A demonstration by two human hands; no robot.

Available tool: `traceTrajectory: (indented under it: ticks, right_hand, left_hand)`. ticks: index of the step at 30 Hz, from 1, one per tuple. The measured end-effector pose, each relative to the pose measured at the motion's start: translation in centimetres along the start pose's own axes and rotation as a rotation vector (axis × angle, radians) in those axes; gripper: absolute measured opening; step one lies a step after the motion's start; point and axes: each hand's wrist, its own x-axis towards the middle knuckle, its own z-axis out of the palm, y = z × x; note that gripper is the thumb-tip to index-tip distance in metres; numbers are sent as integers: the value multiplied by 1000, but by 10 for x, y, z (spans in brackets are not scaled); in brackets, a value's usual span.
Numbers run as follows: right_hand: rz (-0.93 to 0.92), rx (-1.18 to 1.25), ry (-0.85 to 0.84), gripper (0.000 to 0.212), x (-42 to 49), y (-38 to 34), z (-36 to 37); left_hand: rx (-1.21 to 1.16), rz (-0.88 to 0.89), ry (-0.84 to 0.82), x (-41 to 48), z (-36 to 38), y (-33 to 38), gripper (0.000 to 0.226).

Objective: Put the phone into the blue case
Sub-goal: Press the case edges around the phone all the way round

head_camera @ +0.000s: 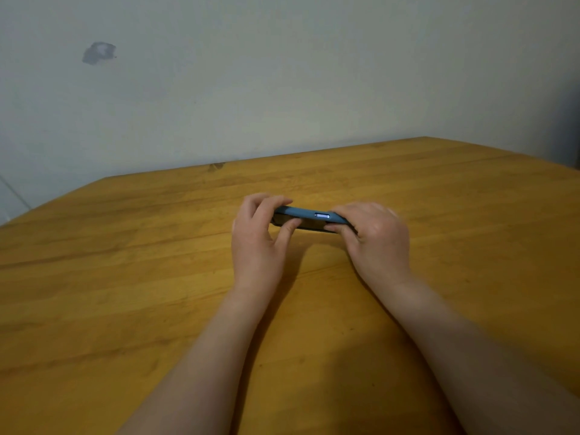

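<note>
A blue case (301,212) is held edge-on above the wooden table (125,277), with a small metallic side button showing in its rim. Just under the blue rim a dark strip of the phone (309,226) shows. My left hand (259,237) grips the left end, fingers over the top and thumb pressed on the near edge. My right hand (375,238) grips the right end the same way and hides that end. Whether the phone sits fully inside the case cannot be told from this edge-on angle.
The table's far edge meets a pale wall (282,73) with a grey patch at upper left. The table's right corner falls away at the far right. Both my forearms cross the near part of the tabletop.
</note>
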Motion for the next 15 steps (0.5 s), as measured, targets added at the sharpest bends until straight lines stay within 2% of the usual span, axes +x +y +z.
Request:
traceTrajectory:
  ticks: [10, 15]
  right_hand:
    - [-22, 1, 2, 17, 0, -2, 0]
    - [-5, 4, 14, 16, 0, -2, 2]
  left_hand:
    - [-43, -104, 140, 0, -2, -3, 28]
    - [-66, -127, 118, 1, 2, -2, 36]
